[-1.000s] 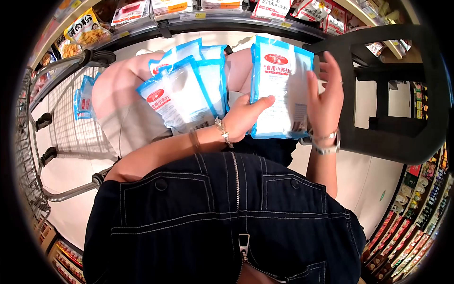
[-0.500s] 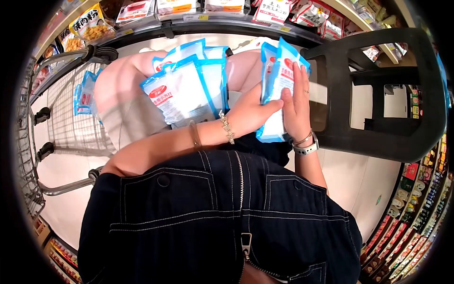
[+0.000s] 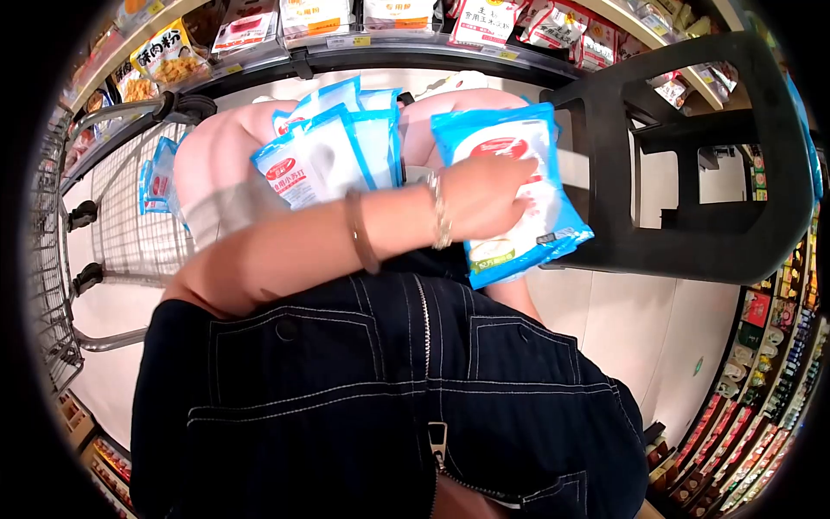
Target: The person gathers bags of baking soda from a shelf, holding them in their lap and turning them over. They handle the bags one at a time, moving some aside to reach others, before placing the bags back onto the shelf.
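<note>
In front of my lap, a blue-edged white baking soda packet is tilted with its red label facing up, and another blue edge shows beneath it. Across its face lies my left hand, fingers bent and pressed to the plastic, slightly blurred. The packets hide my right hand; only the right forearm comes out below them, and they appear to rest on that hand. Several more baking soda packets lean together on my thighs, to the left of the held ones.
A wire shopping cart stands at the left, near other blue packets. A black plastic frame with openings is close on the right. Ahead runs a shelf of bagged goods; more stocked shelves line the lower right.
The held packets turned from edge-on to face up. My left hand moved from their side onto the front, and my right hand went out of sight beneath them.
</note>
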Demonstrator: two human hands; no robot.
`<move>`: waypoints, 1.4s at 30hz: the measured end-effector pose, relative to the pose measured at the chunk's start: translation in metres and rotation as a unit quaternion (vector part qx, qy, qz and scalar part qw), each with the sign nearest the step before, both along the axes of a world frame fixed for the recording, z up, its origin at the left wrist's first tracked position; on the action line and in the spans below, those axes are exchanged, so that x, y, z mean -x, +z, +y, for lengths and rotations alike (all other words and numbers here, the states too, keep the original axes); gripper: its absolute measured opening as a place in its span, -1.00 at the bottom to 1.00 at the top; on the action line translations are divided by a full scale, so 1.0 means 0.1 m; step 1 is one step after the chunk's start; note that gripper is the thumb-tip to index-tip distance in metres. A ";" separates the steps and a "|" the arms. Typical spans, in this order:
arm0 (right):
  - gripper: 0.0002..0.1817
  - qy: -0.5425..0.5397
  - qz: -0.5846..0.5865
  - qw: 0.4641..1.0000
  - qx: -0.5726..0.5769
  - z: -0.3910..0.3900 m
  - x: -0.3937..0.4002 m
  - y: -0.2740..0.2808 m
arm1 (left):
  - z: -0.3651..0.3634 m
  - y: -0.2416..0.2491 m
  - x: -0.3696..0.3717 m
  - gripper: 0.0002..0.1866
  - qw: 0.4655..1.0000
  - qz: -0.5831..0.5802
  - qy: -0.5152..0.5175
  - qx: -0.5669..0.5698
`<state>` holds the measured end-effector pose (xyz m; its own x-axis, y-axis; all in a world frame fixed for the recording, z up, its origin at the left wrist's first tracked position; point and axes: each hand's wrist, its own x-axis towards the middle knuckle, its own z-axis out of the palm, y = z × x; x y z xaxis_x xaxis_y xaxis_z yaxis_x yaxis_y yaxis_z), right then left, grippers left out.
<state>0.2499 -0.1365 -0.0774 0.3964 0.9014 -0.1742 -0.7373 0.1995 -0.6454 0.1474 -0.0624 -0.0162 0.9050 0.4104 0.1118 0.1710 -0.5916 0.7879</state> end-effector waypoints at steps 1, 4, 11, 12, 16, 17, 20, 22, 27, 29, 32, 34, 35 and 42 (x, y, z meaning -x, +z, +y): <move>-0.45 -0.005 0.012 1.000 -0.003 -0.02 0.00 -0.03 | -0.08 -0.04 0.03 -0.51 0.999 0.006 0.015 -0.038; -0.46 -0.016 0.037 0.999 -0.010 -0.05 0.02 -0.10 | -0.10 -0.13 0.12 -0.49 0.987 -0.066 0.027 -0.144; -0.45 -0.032 0.070 0.997 -0.020 -0.15 0.06 -0.20 | -0.08 -0.27 -0.04 -0.33 0.969 -0.028 0.067 -0.237; -0.45 -0.035 0.073 0.996 -0.020 -0.16 0.06 -0.21 | -0.13 -0.25 -0.07 -0.30 0.968 -0.023 0.076 -0.237; -0.45 -0.041 0.083 0.996 -0.014 -0.27 0.07 -0.24 | -0.30 -0.19 -0.14 -0.17 0.970 -0.002 0.094 -0.226; -0.45 -0.044 0.087 0.995 -0.013 -0.31 0.08 -0.25 | -0.31 -0.18 -0.15 -0.16 0.971 0.003 0.095 -0.218; -0.45 -0.051 0.093 0.994 -0.008 -0.42 0.11 -0.29 | -0.33 -0.19 -0.15 -0.15 0.979 0.015 0.093 -0.184; -0.45 -0.057 0.094 0.994 -0.003 -0.49 0.12 -0.31 | -0.32 -0.20 -0.14 -0.15 0.981 0.017 0.089 -0.169; -0.45 -0.088 0.083 0.992 0.036 -0.73 0.11 -0.27 | -0.36 -0.32 -0.10 -0.14 0.979 0.003 0.089 -0.182; -0.43 -0.124 0.098 0.984 0.087 -0.79 0.11 -0.18 | -0.41 -0.39 -0.11 -0.13 0.976 0.006 0.084 -0.200; -0.37 -0.167 0.097 0.977 0.085 -0.86 0.19 -0.04 | -0.50 -0.43 -0.11 -0.12 0.976 0.006 0.088 -0.201; -0.33 -0.155 0.071 0.984 0.056 -0.86 0.23 0.05 | -0.54 -0.41 -0.12 -0.14 0.976 -0.001 0.093 -0.195; -0.39 -0.138 0.023 0.983 0.121 -0.86 0.22 0.03 | -0.54 -0.40 -0.11 -0.17 0.977 0.010 0.080 -0.195; -0.56 -0.132 0.023 0.978 0.161 -0.84 0.06 -0.07 | -0.16 -0.22 0.20 -0.40 0.985 -0.105 0.117 -0.075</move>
